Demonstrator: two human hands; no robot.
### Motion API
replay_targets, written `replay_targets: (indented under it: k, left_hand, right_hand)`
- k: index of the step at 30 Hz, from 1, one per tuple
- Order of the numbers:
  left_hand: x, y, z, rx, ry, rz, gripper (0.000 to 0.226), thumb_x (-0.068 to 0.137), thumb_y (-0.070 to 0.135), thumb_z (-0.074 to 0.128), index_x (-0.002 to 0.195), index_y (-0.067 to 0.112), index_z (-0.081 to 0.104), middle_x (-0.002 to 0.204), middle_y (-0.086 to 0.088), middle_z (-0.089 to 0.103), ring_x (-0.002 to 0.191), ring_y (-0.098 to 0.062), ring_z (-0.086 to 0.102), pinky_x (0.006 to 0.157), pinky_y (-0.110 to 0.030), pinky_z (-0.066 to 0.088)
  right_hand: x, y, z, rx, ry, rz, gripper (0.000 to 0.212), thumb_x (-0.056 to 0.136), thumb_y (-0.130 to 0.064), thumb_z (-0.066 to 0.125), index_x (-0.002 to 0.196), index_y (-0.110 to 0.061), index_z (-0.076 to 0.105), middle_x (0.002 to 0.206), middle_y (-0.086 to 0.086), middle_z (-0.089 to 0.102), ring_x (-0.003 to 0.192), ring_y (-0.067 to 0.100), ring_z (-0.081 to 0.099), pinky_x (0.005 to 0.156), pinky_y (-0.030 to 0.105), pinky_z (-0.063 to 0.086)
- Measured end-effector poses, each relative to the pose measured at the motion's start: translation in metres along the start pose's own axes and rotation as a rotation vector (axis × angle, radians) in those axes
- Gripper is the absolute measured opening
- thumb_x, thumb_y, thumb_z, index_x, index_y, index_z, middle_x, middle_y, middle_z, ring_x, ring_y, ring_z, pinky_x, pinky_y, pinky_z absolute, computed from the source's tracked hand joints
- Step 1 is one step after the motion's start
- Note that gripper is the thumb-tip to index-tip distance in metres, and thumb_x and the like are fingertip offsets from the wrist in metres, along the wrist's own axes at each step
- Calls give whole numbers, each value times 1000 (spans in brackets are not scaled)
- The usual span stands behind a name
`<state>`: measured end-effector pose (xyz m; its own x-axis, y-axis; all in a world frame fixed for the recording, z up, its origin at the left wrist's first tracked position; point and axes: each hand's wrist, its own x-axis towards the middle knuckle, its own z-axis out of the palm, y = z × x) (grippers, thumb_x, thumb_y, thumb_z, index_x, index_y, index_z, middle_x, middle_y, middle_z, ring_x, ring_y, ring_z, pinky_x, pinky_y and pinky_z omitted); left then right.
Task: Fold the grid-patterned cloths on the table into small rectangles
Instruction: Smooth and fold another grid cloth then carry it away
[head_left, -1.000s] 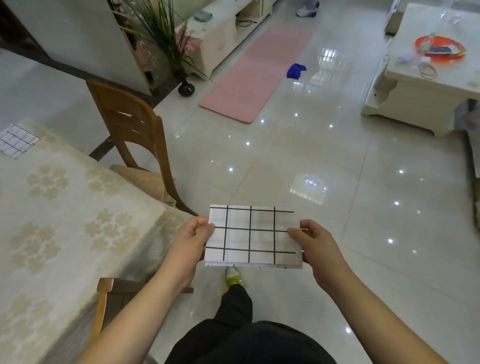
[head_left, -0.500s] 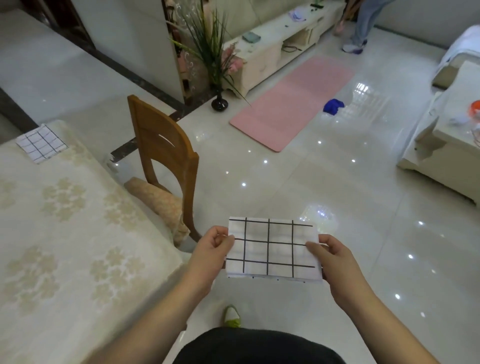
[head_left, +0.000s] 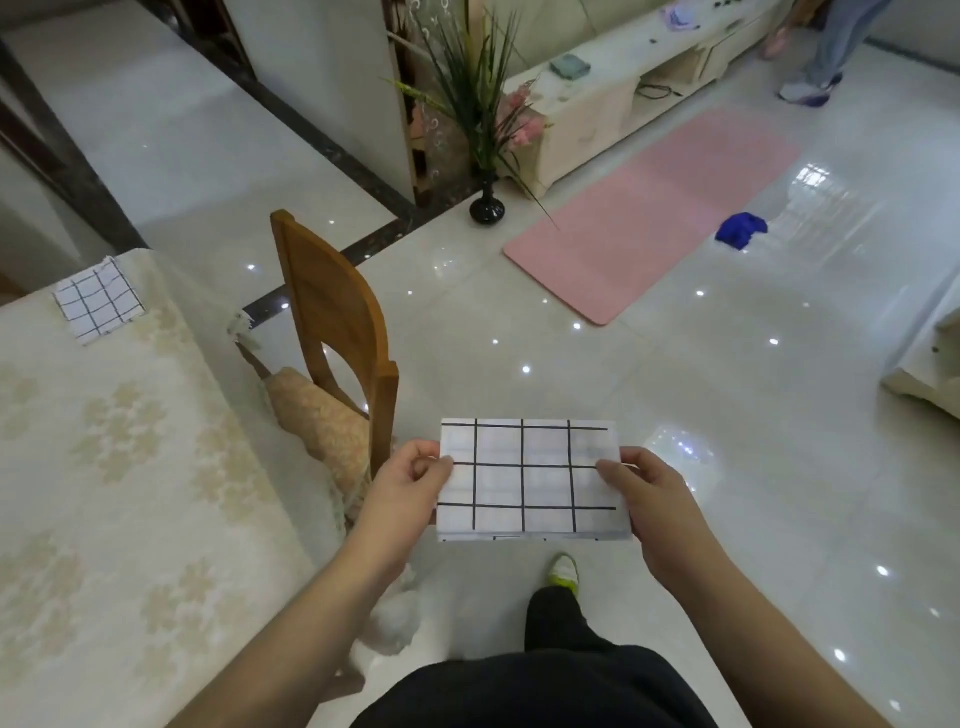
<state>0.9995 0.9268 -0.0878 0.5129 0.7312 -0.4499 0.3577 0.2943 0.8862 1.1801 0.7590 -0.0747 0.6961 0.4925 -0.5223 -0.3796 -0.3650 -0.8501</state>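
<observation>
I hold a folded white cloth with black grid lines (head_left: 530, 480) flat in the air over the floor, to the right of the table. My left hand (head_left: 408, 491) pinches its left edge and my right hand (head_left: 652, 499) pinches its right edge. The cloth is a small rectangle with neat edges. A second folded grid cloth (head_left: 98, 299) lies on the far corner of the table (head_left: 104, 493), well away from both hands.
A wooden chair (head_left: 337, 332) with a cushioned seat stands against the table's right side, just left of my left hand. On the glossy tiled floor lie a pink mat (head_left: 654, 208) and a blue rag (head_left: 740, 231). A black vase (head_left: 487, 208) holds plants. Another person's legs (head_left: 821, 52) show at the back.
The view has swung left and up, so more of the table, chair and far room shows. Both hands still hold the folded cloth the same way.
</observation>
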Motion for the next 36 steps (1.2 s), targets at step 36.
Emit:
replay_targets:
  k: [36]
  left_hand:
    - [289,174,-32,-368,419,-127,10,96,21,58,100,18,67,100,-7,73,94,-26,68,85,-40,56]
  right_hand:
    - [351,-260,151,-226,-437,-55,10,87,-18,68,92,-9,70,88,14,72,78,25,62,74,40,43]
